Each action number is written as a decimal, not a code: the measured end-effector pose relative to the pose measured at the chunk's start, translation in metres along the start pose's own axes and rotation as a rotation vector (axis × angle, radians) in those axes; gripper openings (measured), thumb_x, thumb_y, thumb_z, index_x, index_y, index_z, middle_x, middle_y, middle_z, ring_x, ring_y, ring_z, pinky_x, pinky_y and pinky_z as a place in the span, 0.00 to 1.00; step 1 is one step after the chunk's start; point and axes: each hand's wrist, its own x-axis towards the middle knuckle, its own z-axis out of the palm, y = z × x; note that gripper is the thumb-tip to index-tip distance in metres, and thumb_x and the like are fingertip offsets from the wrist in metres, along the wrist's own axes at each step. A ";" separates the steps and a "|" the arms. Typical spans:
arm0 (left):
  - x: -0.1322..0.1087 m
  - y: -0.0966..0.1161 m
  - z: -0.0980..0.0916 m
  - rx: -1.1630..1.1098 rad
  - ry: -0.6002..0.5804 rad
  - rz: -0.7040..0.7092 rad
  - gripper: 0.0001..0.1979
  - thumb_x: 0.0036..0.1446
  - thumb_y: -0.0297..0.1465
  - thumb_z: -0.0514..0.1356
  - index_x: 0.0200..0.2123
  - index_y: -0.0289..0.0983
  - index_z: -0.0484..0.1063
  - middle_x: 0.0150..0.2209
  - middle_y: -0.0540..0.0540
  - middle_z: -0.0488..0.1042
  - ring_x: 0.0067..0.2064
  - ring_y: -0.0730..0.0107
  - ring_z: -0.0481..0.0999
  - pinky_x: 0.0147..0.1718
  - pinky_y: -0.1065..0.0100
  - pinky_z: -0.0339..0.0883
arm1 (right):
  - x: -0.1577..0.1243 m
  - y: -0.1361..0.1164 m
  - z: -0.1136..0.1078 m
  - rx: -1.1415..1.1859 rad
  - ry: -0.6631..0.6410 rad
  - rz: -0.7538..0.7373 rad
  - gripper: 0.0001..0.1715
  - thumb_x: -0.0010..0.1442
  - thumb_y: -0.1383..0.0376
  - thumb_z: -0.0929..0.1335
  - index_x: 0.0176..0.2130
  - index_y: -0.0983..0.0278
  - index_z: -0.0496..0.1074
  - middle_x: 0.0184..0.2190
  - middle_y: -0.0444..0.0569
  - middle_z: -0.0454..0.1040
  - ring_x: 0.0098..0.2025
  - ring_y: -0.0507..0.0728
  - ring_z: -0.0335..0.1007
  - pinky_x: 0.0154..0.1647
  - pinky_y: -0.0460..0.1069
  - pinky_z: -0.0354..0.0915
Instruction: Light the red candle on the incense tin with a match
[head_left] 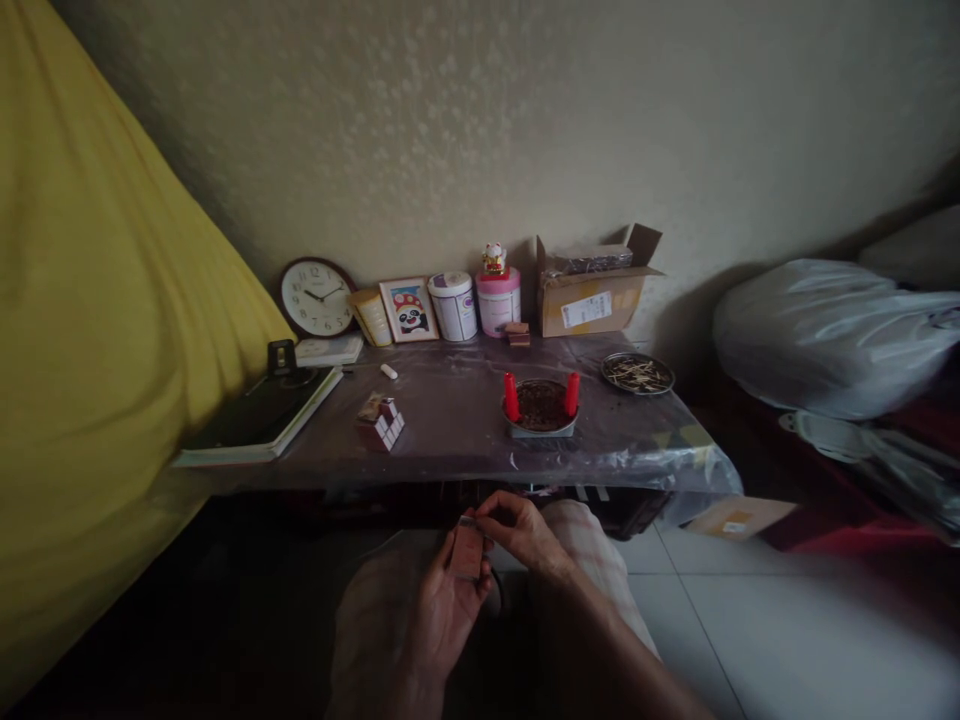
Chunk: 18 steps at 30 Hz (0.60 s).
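While sitting before the bench (450, 440): a person is working low over the lap, below the bench's front edge.
Left hand (442, 610): is gripping a small brown box (466, 552), fingers curled round it.
Right hand (521, 530): is pinching at the top of the box, fingertips closed there; what they pinch is too small to tell.
Beyond the box: a dish of dark matter (541, 407) is sitting on the bench between two red candles (511, 397).
Right of the dish: a plate of sticks (637, 374) is resting.
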 end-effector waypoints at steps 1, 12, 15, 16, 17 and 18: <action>0.000 0.000 0.000 0.003 0.002 -0.004 0.13 0.64 0.29 0.53 0.46 0.35 0.74 0.34 0.42 0.79 0.30 0.70 0.76 0.29 0.69 0.70 | 0.000 0.000 -0.001 -0.016 -0.007 -0.004 0.17 0.52 0.53 0.72 0.29 0.64 0.69 0.23 0.40 0.71 0.21 0.47 0.65 0.23 0.43 0.61; -0.001 -0.002 0.000 0.004 0.010 -0.023 0.12 0.64 0.30 0.52 0.42 0.33 0.75 0.34 0.42 0.78 0.29 0.70 0.74 0.27 0.70 0.68 | -0.003 -0.003 -0.001 -0.288 0.071 -0.086 0.06 0.55 0.65 0.69 0.27 0.64 0.72 0.21 0.41 0.72 0.23 0.49 0.68 0.27 0.44 0.63; -0.001 -0.001 0.000 0.004 -0.002 -0.015 0.12 0.63 0.31 0.53 0.42 0.33 0.75 0.34 0.43 0.78 0.29 0.70 0.74 0.27 0.69 0.68 | -0.006 -0.009 -0.002 -0.330 0.057 -0.099 0.04 0.55 0.67 0.68 0.28 0.65 0.73 0.23 0.42 0.73 0.24 0.49 0.69 0.28 0.44 0.63; -0.001 -0.001 0.000 0.005 -0.003 -0.012 0.12 0.64 0.31 0.53 0.42 0.33 0.75 0.34 0.43 0.78 0.29 0.70 0.74 0.27 0.69 0.68 | -0.006 -0.011 -0.002 -0.335 0.044 -0.100 0.04 0.55 0.68 0.68 0.29 0.65 0.73 0.25 0.43 0.74 0.24 0.50 0.70 0.28 0.44 0.64; -0.001 -0.001 0.000 0.009 -0.002 -0.011 0.12 0.64 0.31 0.52 0.42 0.33 0.75 0.34 0.43 0.78 0.29 0.70 0.74 0.26 0.69 0.68 | -0.006 -0.012 -0.003 -0.337 0.025 -0.099 0.04 0.55 0.67 0.68 0.29 0.65 0.73 0.26 0.44 0.75 0.24 0.50 0.70 0.28 0.44 0.64; 0.000 0.000 0.000 0.014 0.000 -0.012 0.13 0.64 0.31 0.52 0.41 0.33 0.75 0.33 0.43 0.78 0.28 0.70 0.73 0.26 0.69 0.67 | -0.006 -0.012 -0.003 -0.338 0.004 -0.098 0.04 0.56 0.67 0.68 0.30 0.65 0.73 0.27 0.44 0.76 0.25 0.50 0.71 0.27 0.44 0.65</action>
